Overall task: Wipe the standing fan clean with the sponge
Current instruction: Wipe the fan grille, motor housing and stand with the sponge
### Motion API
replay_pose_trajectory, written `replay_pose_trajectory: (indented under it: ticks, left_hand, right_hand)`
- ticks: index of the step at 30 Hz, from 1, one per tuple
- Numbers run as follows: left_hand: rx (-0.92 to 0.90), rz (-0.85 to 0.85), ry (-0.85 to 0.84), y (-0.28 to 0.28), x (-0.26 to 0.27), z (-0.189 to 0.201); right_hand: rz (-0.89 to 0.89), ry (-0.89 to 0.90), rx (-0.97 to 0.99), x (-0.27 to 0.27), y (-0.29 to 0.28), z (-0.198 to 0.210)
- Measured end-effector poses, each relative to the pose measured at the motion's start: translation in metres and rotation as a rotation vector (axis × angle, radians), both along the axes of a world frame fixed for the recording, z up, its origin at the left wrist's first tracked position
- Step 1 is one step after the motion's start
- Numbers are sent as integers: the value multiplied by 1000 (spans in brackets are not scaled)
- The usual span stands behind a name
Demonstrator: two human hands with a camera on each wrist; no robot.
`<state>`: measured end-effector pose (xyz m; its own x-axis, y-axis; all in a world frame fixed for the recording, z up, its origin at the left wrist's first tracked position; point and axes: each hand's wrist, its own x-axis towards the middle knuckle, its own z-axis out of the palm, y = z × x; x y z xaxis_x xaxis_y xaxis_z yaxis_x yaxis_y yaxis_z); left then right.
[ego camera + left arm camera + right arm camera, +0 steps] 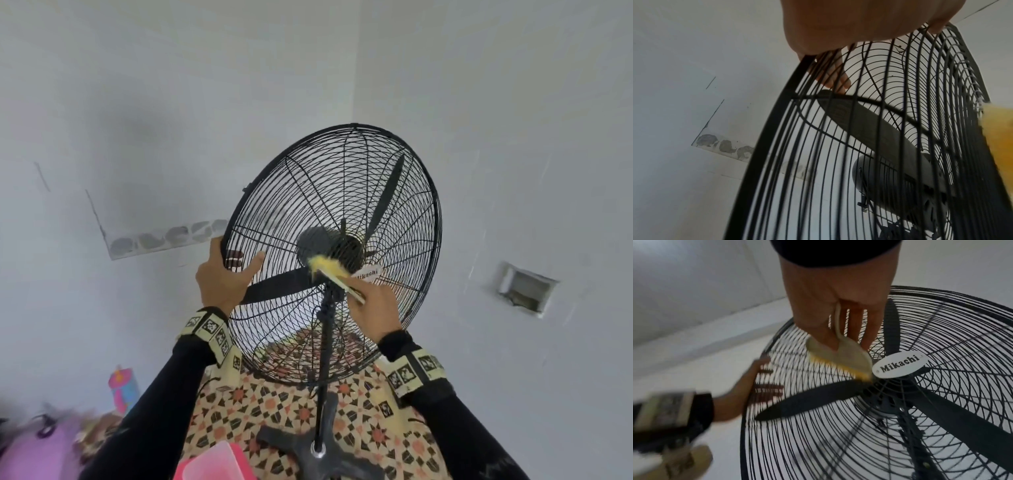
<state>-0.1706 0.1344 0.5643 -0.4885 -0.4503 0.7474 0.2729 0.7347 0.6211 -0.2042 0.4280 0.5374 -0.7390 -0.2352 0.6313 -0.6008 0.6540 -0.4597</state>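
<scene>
The black standing fan [342, 192] is tipped back on its pole [325, 346], its wire cage facing me. My left hand [236, 270] grips the cage's left rim, with the thumb on the front wires and the fingers [834, 78] behind them. My right hand [363, 298] holds the yellow sponge [330, 269] flat against the front grille [838, 418]. The sponge [838, 355] sits just left of the white Mikachi badge [900, 364], over the hub. In the left wrist view the sponge [999, 129] shows at the right edge. One blade [859, 123] lies behind the wires.
The fan's cross base [322, 448] stands on patterned floor tiles [274, 404] near a corner of grey walls. A pink tub [212, 462] is at my feet. A pink bottle [123, 390] and purple items [34, 452] lie bottom left. A recessed box [524, 289] is in the right wall.
</scene>
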Motion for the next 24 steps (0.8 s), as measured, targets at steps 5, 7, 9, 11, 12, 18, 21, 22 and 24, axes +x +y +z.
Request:
replay_pose_trajectory:
  ticks: [5, 7, 9, 11, 12, 18, 21, 22, 24]
  left_hand:
    - [1, -9, -29, 2, 3, -4]
    - [7, -6, -44, 5, 1, -3]
    - [22, -4, -59, 2, -1, -2]
    - [35, -4, -70, -2, 0, -2]
    - [38, -11, -70, -3, 1, -3]
    - [55, -39, -64, 9, 5, -1]
    - [82, -35, -81, 5, 5, -1]
    - [87, -43, -94, 4, 5, -3]
    - [76, -62, -121, 2, 7, -6]
  right_hand:
    - [-166, 47, -283, 3, 1, 8]
    - [-127, 73, -261, 10, -11, 3]
    - [-51, 21, -143, 14, -15, -5]
    - [-32, -37, -117, 17, -9, 1]
    - [-46, -34, -157, 19, -6, 8]
    - [-8, 191, -332, 48, -26, 68]
    - [175, 179, -120, 58, -66, 101]
    - [230, 191, -59, 61, -80, 113]
    - [298, 248, 15, 64, -107, 135]
